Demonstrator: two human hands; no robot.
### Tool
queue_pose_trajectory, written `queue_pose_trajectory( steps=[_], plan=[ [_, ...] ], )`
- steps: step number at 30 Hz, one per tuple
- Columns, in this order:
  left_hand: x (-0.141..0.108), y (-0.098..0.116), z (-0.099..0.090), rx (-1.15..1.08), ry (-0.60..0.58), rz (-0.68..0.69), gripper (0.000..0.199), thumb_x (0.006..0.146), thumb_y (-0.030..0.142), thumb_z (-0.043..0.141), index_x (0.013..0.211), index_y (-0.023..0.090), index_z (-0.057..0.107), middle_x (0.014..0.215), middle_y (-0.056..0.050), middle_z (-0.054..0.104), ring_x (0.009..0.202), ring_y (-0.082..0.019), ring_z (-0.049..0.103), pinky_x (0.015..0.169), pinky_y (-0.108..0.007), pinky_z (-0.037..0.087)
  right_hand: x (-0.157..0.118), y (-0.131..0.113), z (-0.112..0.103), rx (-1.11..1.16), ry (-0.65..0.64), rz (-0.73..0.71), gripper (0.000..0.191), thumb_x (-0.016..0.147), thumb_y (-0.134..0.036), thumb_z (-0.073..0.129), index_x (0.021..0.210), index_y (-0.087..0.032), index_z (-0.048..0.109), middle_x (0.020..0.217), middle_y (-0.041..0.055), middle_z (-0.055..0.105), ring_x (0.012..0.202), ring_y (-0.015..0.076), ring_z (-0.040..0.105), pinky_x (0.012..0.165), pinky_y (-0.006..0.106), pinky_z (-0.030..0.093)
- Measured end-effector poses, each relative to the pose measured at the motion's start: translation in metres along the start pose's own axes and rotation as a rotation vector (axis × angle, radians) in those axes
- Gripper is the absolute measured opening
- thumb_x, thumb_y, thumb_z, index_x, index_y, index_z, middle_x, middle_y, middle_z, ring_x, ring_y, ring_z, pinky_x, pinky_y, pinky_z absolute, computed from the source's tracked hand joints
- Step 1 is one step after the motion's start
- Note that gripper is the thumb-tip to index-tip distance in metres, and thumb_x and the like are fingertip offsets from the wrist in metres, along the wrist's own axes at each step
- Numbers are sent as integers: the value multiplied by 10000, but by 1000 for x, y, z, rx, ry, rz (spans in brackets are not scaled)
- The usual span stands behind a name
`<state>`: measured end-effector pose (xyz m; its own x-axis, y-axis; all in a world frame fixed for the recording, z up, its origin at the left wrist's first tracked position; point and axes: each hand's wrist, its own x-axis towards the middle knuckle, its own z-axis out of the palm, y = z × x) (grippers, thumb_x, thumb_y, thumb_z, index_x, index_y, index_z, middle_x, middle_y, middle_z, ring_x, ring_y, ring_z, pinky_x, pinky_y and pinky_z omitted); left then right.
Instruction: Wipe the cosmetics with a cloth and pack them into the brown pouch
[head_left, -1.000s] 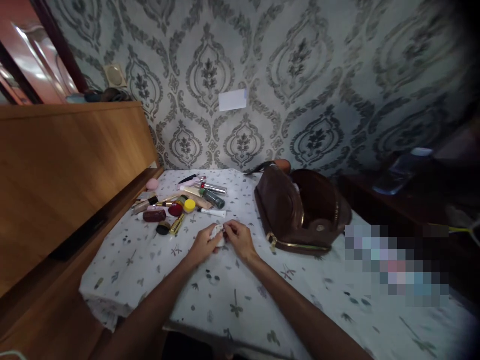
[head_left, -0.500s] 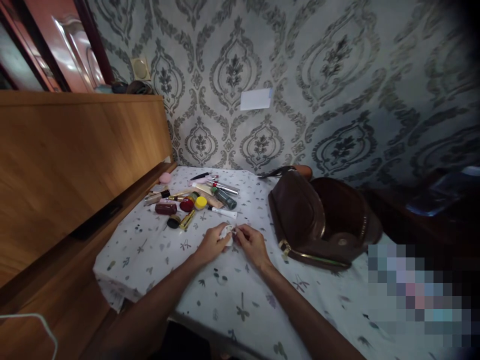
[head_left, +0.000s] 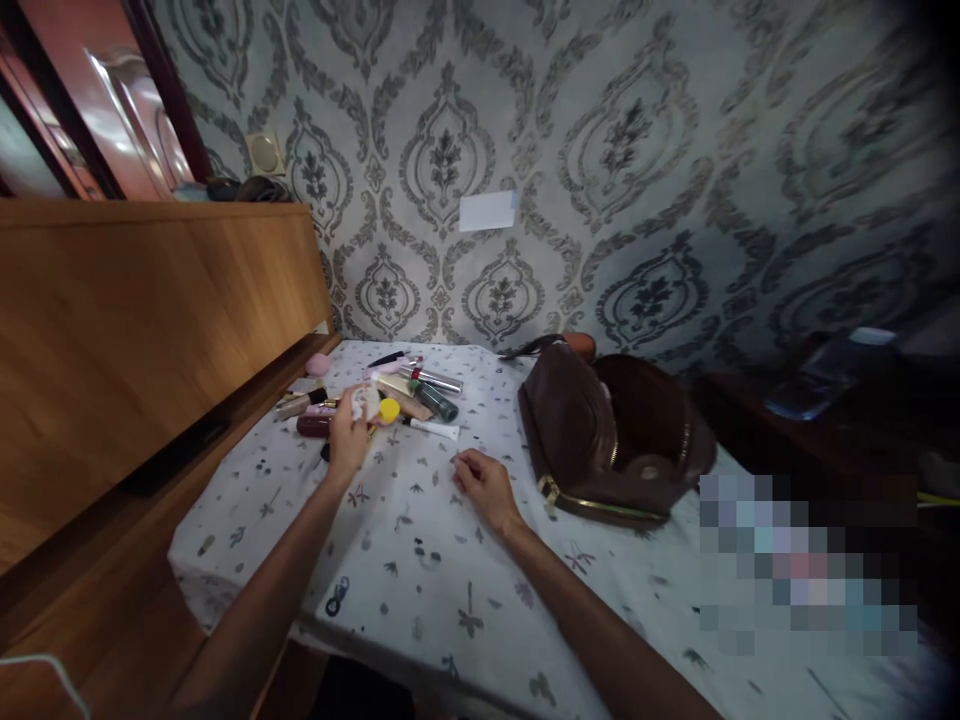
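"What is filling the scene, biggest first?"

"A patterned wall (head_left: 517,130) is rising behind the brown bag (head_left: 592,440); a wooden panel (head_left: 165,290) is standing well to the left of the bag; a printed white cloth (head_left: 420,580) is spreading beneath it; the bag itself is gaping open, its gold zip (head_left: 607,510) running along the near side."

"And the hands?"

"Both are working left of the bag; the right hand (head_left: 486,488), the closer one, is keeping a narrow shape, fingertips drawn together, though I cannot tell whether anything is sitting between them; the left hand (head_left: 349,432), farther from the bag, is holding a small white item (head_left: 365,404) over the cosmetics; its material is too unclear to name."

"Which smaller things are lying there?"

"All are lying left of the bag: a dark green bottle (head_left: 435,401); a maroon bottle (head_left: 313,426), farther off and beside the left hand; a white tube (head_left: 435,429), nearer the bag; a pink sponge-like piece (head_left: 317,364), farthest from it; a round yellow lid (head_left: 388,410), beside the white item."
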<state>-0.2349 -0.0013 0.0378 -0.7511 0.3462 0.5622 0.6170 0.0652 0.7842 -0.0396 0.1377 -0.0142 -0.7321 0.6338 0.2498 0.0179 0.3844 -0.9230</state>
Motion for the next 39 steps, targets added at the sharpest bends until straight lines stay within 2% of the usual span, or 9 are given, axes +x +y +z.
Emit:
queue_pose_trajectory(
  steps=[2, 5, 10, 15, 19, 22, 39],
  plan=[
    [22, -9, -14, 168, 41, 34, 392, 889, 207, 419, 1233, 200, 607, 1151, -69, 685, 1068, -227, 636, 981, -371, 500, 0, 0, 0, -6, -1, -2, 283, 826, -438, 506, 714, -195, 597, 573, 6, 595, 514, 147, 539, 521, 251, 421],
    [46, -22, -31, 346, 55, 2, 418, 866, 169, 407, 1219, 197, 630, 1159, -73, 692, 1079, -242, 636, 987, -388, 493, 1, -1, -1, -26, -4, -12, 279, 829, -428, 504, 712, -194, 599, 581, 11, 602, 526, 149, 537, 524, 249, 422],
    [61, -37, -43, 480, 14, -22, 415, 875, 213, 439, 1248, 161, 614, 1184, -116, 694, 1121, -276, 622, 1016, -429, 464, 1, -2, -1, -43, -12, -12, 275, 834, -415, 504, 702, -193, 596, 579, 10, 597, 524, 147, 528, 523, 247, 417],
    [48, -32, -37, 611, -98, 22, 507, 875, 376, 540, 1306, 110, 571, 1301, -192, 616, 1253, -333, 537, 1081, -471, 389, 1, -4, -1, -54, -12, -19, 280, 831, -414, 517, 688, -189, 602, 560, 4, 588, 523, 144, 517, 527, 248, 405],
    [30, -19, -25, 926, -328, 88, 627, 886, 497, 534, 1396, 135, 486, 1312, -216, 579, 1248, -386, 514, 1022, -531, 400, 1, -3, -1, -48, -21, -14, 288, 827, -427, 519, 686, -189, 601, 562, 2, 585, 524, 145, 519, 537, 255, 401],
    [22, -15, -18, 1048, -448, 93, 597, 892, 467, 539, 1401, 161, 472, 1344, -214, 556, 1259, -391, 501, 1023, -550, 372, 1, -1, -1, -35, -28, -1, 292, 825, -441, 523, 700, -192, 607, 574, 3, 586, 529, 149, 526, 537, 257, 403],
    [21, -13, -17, 1076, -441, 36, 526, 888, 418, 540, 1328, 135, 496, 1268, -211, 610, 1207, -358, 539, 1016, -510, 338, 1, -5, -1, -70, -45, -10, 302, 835, -437, 512, 700, -186, 613, 559, -2, 579, 515, 143, 514, 526, 258, 397]
  ],
)
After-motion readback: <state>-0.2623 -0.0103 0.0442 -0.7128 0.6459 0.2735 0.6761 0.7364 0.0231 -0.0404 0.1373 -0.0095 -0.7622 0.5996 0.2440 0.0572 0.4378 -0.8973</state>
